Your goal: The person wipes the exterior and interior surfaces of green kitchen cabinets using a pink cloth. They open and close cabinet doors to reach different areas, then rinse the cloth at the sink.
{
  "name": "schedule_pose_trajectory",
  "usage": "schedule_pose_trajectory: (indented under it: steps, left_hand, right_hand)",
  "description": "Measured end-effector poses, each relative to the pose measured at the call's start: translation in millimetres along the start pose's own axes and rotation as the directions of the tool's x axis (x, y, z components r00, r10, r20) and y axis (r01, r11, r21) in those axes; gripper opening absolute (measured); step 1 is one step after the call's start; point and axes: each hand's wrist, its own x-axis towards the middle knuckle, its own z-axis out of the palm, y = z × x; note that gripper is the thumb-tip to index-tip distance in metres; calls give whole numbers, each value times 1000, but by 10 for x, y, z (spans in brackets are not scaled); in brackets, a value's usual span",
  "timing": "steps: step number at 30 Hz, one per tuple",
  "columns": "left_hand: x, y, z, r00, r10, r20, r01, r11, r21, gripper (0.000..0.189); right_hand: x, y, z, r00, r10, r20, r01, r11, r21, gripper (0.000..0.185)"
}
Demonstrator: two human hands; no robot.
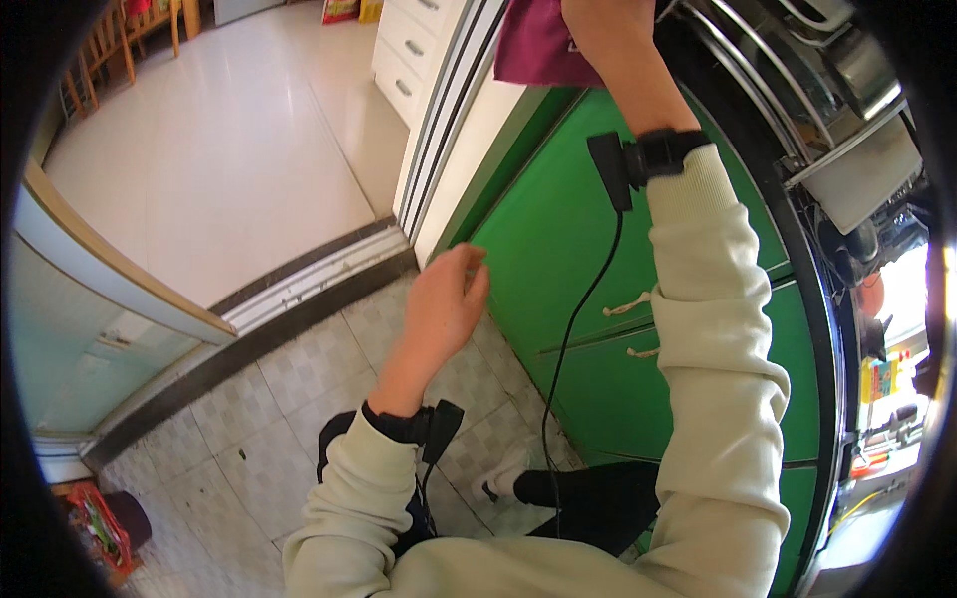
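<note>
My left hand (446,305) hangs over the tiled floor, close to the green cabinet front (553,247). Its fingers curl loosely, the thumb stands apart, and nothing shows in it. At the top edge, my right hand (609,34) reaches up in front of a maroon cloth (531,45). The fingers are cut off by the picture's edge, so its grip on the cloth is hidden. Each wrist wears a black strap with a black device, such as the right device (611,170), from which a cable (566,344) hangs.
A raised door sill (314,273) separates the tiles from the pale floor. A sliding door panel (112,321) stands at left, above a bin with a red bag (105,519). Along the right runs a cluttered dark counter edge (777,209) with a dish rack (762,75). Cord loops (628,305) hang on the cabinet.
</note>
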Motion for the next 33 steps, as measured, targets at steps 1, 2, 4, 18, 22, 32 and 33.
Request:
schedule_pose_trajectory:
  steps: [1,2,4,18,22,32,33]
  left_hand:
    - [-6,-13,-20,999,16,-45,-15,1000,16,28]
    - [-19,-16,-26,997,46,-61,-44,998,37,25]
    - [-71,-12,-49,999,23,30,-29,976,214,23]
    - [-329,-67,-291,994,-12,105,-45,854,519,17]
    - [-370,-38,-121,979,-36,199,-68,867,494,12]
    - [-444,-7,-39,984,6,179,-94,869,485,10]
    - [-446,-25,-51,984,2,179,-91,866,492,10]
  right_hand:
    - [-192,-117,70,999,-16,41,11,994,107,29]
    - [-422,-255,137,996,-30,80,12,977,212,31]
    - [-916,-592,263,980,-112,162,60,953,297,32]
    - [-1628,-1078,-323,922,-213,323,-82,709,700,36]
    - [-565,-512,-408,994,-61,-94,83,966,246,36]
    - [-1536,-1478,397,774,-496,394,468,867,171,18]
    - [-1745,-1669,524,761,-499,414,442,866,233,15]
